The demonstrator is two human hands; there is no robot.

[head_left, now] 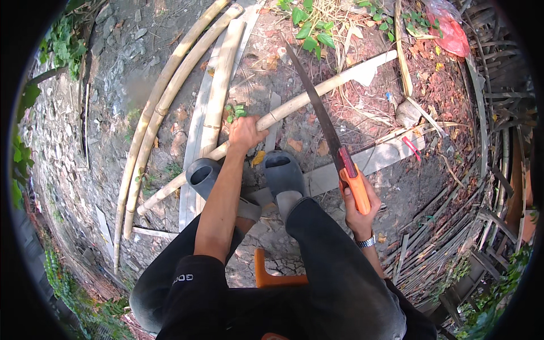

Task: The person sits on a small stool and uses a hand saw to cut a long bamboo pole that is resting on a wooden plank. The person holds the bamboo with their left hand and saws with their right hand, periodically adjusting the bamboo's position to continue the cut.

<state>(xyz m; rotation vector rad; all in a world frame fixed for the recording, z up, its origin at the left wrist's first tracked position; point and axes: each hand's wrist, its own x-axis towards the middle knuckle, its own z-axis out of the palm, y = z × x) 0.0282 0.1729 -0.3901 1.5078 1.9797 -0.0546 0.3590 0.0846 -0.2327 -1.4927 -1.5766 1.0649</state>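
Observation:
My left hand (245,134) is closed around a pale bamboo pole (317,92), which runs slantwise from the lower left to the upper right. My left shoe (203,173) is right at the pole, below that hand. On the right, my right hand (361,211) grips the orange handle of a hand saw (321,113). Its long dark blade points up and to the left, crossing over the pole in this view; whether it touches the pole I cannot tell. Green leaves (235,112) show beside my left hand.
Long bamboo poles (153,124) lie on the ground at the left. A flat grey board (374,160) lies ahead of my right shoe (283,171). A red plastic bag (451,35) lies far right, and cut sticks (433,232) are heaped at the right. Beneath me shows an orange seat (277,280).

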